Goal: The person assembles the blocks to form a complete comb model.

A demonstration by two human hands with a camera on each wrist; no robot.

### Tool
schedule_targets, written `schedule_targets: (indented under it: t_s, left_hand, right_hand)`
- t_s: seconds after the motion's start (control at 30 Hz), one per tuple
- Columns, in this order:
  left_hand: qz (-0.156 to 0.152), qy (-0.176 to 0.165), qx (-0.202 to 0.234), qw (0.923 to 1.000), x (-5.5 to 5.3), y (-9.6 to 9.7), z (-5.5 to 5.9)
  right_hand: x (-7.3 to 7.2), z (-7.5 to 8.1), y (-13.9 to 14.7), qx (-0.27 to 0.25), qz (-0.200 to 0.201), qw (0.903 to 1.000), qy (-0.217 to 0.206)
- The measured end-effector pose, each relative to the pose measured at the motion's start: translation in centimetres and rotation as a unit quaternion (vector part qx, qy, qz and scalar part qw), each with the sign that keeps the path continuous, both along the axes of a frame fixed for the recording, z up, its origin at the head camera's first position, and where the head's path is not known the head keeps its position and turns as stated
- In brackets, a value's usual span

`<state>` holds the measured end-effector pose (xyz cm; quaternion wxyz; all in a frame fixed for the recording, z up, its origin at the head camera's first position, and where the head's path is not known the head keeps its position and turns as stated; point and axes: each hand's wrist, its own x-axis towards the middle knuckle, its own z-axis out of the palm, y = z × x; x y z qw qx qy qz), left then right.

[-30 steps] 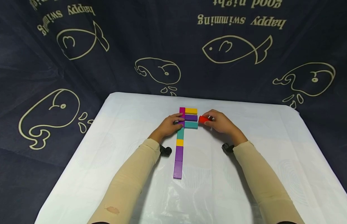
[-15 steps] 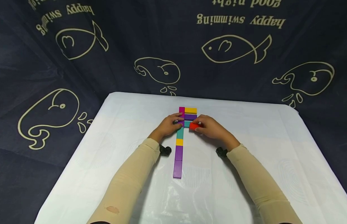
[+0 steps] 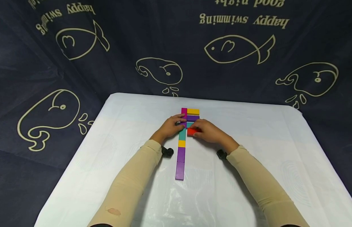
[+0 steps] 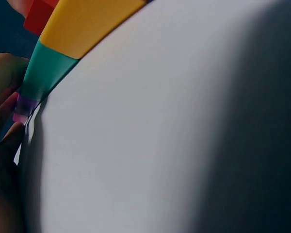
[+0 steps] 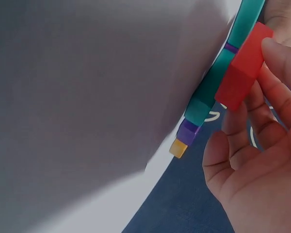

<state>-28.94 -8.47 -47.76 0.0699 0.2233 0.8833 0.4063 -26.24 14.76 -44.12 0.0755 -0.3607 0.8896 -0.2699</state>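
Note:
My right hand [image 3: 208,130] pinches a red block [image 3: 191,131] between thumb and fingers, just right of the block column and nearer me than the teal crosswise block [image 3: 190,125]. In the right wrist view the red block [image 5: 245,65] looks tilted beside teal blocks. Whether it touches the table is unclear. My left hand [image 3: 168,126] rests its fingertips on the magenta block [image 3: 184,111] and the purple block beyond the teal block [image 3: 182,134], partly covering them. Crosswise, to the right of the column, lie a yellow block [image 3: 193,112] and a purple block [image 3: 193,118].
Toward me the column continues with a small yellow block [image 3: 181,143] and two purple blocks [image 3: 180,155], end to end. A white cloth covers the table [image 3: 113,142]. A dark printed curtain [image 3: 190,47] hangs behind it.
My right hand has carried the red block left and toward me, from right of the crosswise blocks to beside the column. The left hand has stayed in place on the column.

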Motion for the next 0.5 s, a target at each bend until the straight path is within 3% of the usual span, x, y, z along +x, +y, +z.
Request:
schedule_targets:
  t_s: [0.5]
  left_hand:
    - [0.002,0.003,-0.002,1.0000,0.12,0.05,0.04]
  right_hand:
    - [0.11,-0.46,-0.50,0.040,0.012,0.9986,0.032]
